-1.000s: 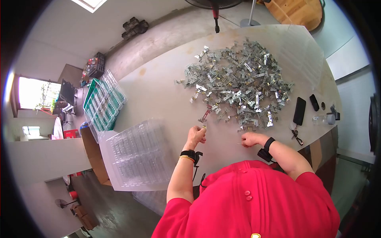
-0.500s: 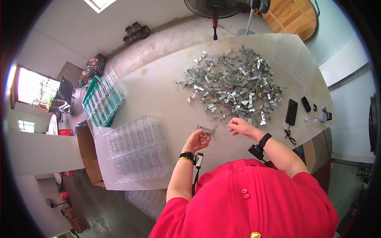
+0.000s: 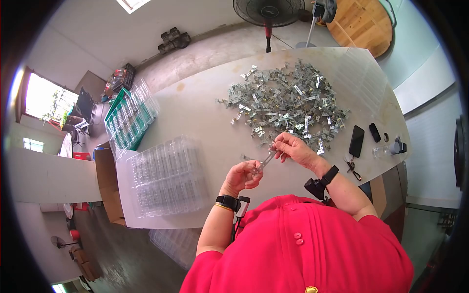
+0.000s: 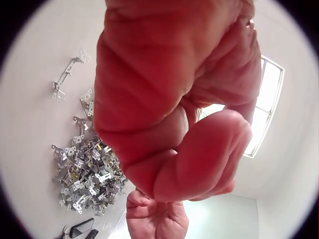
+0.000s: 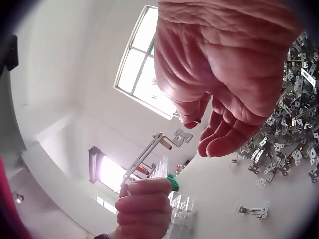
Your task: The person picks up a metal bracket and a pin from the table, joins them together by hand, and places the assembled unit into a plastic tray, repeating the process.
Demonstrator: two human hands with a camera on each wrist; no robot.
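My left hand [image 3: 243,177] grips one end of a perforated metal bracket [image 3: 266,160], its fingers curled over it in the right wrist view. The bracket's strip and its far plate slant up toward my right hand [image 3: 296,150]. Between thumb and fingertips the right hand pinches a small, thin piece [image 5: 197,121], dark at its tip; its kind I cannot tell. A loose bracket [image 5: 253,210] lies on the table close by. In the left wrist view the curled left fingers [image 4: 204,154] hide the held bracket.
A heap of metal brackets [image 3: 288,105] covers the middle of the table [image 3: 183,110]. Clear plastic trays [image 3: 166,180] stand at the left, with a green tray [image 3: 128,122] behind. A phone [image 3: 356,141], a cable and a clear bottle [image 3: 380,152] lie at the right.
The right hand has moved up and left, to the far end of the held bracket. The left hand has turned, and its bracket now points toward the right hand.
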